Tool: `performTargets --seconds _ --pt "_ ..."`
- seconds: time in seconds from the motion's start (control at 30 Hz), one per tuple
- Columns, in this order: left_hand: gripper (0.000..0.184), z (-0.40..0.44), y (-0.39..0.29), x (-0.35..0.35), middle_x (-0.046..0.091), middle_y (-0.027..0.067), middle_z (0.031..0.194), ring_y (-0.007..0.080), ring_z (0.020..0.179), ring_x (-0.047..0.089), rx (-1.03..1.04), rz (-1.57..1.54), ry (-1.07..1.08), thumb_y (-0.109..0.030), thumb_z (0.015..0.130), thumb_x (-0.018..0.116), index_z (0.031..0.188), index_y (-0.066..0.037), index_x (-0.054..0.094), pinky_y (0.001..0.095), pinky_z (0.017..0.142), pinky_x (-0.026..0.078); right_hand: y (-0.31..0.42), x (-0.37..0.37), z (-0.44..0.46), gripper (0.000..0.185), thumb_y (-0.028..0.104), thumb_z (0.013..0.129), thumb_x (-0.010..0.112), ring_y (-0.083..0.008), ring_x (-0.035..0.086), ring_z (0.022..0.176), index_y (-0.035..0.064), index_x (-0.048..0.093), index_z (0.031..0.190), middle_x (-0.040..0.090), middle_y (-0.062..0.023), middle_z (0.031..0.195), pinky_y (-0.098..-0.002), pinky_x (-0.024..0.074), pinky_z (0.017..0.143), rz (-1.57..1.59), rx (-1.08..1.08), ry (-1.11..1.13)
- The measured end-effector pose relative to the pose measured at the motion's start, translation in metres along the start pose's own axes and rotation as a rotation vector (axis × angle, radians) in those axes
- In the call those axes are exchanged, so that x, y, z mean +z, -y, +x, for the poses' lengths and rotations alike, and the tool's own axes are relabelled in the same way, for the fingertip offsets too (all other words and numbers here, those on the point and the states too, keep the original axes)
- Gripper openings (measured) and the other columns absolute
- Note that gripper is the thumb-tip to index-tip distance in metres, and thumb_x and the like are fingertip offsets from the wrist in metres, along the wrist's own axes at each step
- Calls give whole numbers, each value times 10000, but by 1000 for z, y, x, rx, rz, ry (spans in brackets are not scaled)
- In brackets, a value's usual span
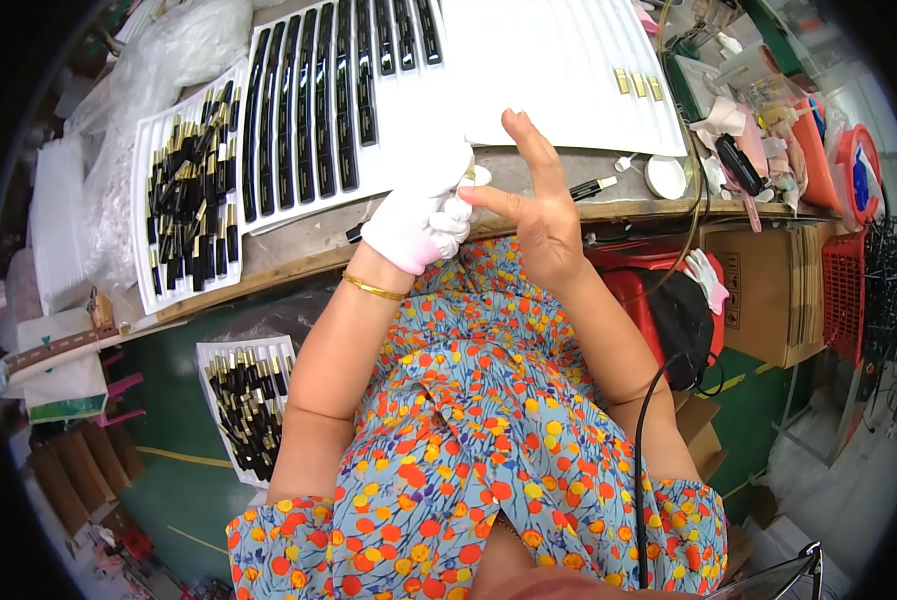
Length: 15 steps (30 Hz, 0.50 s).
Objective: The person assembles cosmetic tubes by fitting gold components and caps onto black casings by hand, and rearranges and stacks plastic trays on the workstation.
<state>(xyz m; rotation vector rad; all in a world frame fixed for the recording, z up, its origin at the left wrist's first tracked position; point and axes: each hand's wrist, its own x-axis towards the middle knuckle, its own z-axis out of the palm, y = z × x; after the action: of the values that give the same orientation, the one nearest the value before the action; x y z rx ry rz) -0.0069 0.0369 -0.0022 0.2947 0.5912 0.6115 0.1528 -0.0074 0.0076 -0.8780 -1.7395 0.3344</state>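
Note:
My left hand [431, 222], in a white glove, is closed in a pinch above the table's front edge. A small gold-coloured piece [471, 173] shows at its fingertips; anything more inside the glove is hidden. My right hand [547, 222] is bare, its fingers spread, one pointing up and another reaching sideways to the gloved fingertips. Just right of it, a black tube with a gold band [594, 187] lies on the table. Behind my left hand, a white ribbed tray [399, 165] bears rows of black tubes [304, 110].
A white sheet-like tray [544, 60] holds a few gold pieces [640, 84] at its right. Jumbled black-and-gold tubes [194, 190] fill a tray at left; another such tray [206, 365] stands lower. A round white lid [666, 177] and a hanging cable [704, 190] are at right.

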Motion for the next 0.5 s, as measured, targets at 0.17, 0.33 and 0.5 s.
performTargets --seconds 0.17,0.33,0.5 --pt "248 23 18 -14 512 11 571 54 385 456 1066 1079 -70 -291 875 522 897 -46 557 174 279 327 5 -9 6 472 474 894 355 -371 323 1235 141 678 983 389 -205 1316 -434 239 1000 -344 -210 79" --pt "184 12 -7 -19 549 36 643 73 454 493 -72 -55 159 -234 878 524 894 -55 564 167 334 364 5 -13 9 466 486 879 383 -355 348 1225 141 676 987 421 -198 1294 -414 269 980 -274 -163 -78" --pt "208 13 9 13 516 10 585 49 389 419 269 159 -201 -265 877 523 852 -63 567 158 292 288 3 -9 6 461 472 884 381 -364 351 1220 135 684 970 406 -215 1299 -412 261 988 -231 -142 35"
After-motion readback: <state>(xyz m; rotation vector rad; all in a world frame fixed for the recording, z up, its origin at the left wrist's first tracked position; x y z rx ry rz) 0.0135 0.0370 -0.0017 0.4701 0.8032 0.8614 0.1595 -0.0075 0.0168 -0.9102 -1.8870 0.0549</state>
